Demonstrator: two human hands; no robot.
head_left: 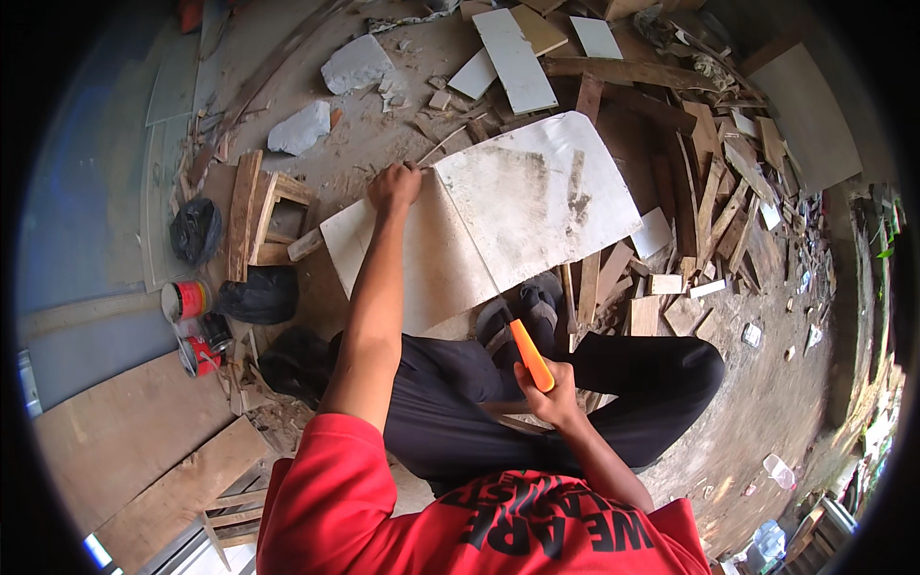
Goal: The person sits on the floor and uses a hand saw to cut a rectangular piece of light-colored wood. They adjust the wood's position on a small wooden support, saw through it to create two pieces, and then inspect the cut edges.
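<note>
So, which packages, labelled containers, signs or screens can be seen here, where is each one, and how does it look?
Upper can: on the ground at the person's left, beside a black bag; round, red label, pale lid.
Lower can: just below the first; round, red and dark label.
Plastic bottle: lying on the dirt at lower right; clear, with a reddish cap.
Signs and screens: none in view.

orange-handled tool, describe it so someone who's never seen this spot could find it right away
Start at the big pale board on the ground and come down past the dark trousers. The right hand grips the orange-handled tool there. It is the only bright orange thing among the brown wood scraps.
</note>
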